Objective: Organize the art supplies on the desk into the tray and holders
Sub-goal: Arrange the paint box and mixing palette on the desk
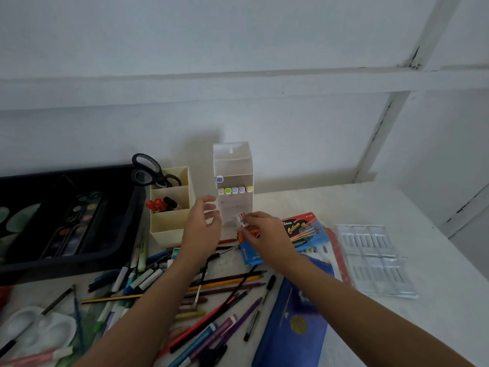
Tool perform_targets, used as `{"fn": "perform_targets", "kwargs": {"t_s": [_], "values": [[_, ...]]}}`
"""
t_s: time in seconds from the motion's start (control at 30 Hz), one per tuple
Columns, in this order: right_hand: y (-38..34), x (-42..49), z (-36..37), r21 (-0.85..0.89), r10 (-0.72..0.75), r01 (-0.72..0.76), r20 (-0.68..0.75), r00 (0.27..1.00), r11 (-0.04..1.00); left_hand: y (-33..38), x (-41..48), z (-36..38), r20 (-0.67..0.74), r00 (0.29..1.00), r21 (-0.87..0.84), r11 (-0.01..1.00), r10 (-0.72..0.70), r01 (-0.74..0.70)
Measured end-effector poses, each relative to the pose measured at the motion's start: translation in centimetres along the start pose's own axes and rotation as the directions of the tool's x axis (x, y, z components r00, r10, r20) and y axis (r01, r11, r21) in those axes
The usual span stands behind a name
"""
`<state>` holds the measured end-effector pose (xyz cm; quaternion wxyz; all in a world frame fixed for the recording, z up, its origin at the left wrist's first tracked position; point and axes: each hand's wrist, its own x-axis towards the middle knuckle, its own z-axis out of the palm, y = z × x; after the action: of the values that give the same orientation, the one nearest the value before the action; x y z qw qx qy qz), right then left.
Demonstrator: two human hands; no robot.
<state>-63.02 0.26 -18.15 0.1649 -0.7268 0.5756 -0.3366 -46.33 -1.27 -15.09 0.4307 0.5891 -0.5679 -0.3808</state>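
Loose coloured pencils and pens (232,281) litter the white desk (397,207). Beyond them, a person's right hand (262,234) pinches a small red-capped white marker (241,218) at the foot of a tall clear plastic marker holder (234,165). The left hand (203,223), fingers apart and loosely curved, hovers beside it. A black plastic tray (119,234) sits far left.
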Motion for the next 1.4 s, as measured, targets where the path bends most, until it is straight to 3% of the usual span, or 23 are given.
{"fn": "perform_targets", "kwargs": {"t_s": [0.17,0.3,0.6,0.77,1.13,1.3,1.4], "values": [[0.3,1.2,1.5,-0.189,-0.131,0.128,0.000,0.991,0.974,0.8,1.9,0.0,0.056,0.997,-0.043,0.998,0.051,-0.048],[0.5,2.1,2.4,-0.238,-0.187,0.174,-0.033,0.982,0.956,0.9,3.0,0.0,0.125,0.986,-0.063,0.993,0.107,-0.100],[0.8,3.6,3.4,-0.351,-0.137,0.114,-0.041,0.990,0.929,0.8,4.1,-0.3,0.102,0.989,0.060,0.992,0.103,-0.109],[0.4,4.6,4.8,-0.481,-0.031,0.076,0.101,0.994,0.873,0.8,4.4,-0.7,0.134,0.987,0.060,0.993,0.091,-0.100],[0.0,4.2,5.4,-0.457,-0.107,0.144,0.105,0.989,0.878,0.5,4.8,-0.8,0.162,0.985,0.001,0.998,0.060,-0.061],[-0.2,2.6,2.9,-0.314,-0.153,0.157,0.035,0.988,0.936,0.6,3.9,-1.3,0.150,0.988,0.001,1.000,0.025,-0.025],[0.1,1.1,0.5,-0.197,-0.096,0.087,-0.040,0.995,0.977,0.1,2.9,-1.9,0.156,0.988,-0.008,1.000,0.011,-0.010]]}}
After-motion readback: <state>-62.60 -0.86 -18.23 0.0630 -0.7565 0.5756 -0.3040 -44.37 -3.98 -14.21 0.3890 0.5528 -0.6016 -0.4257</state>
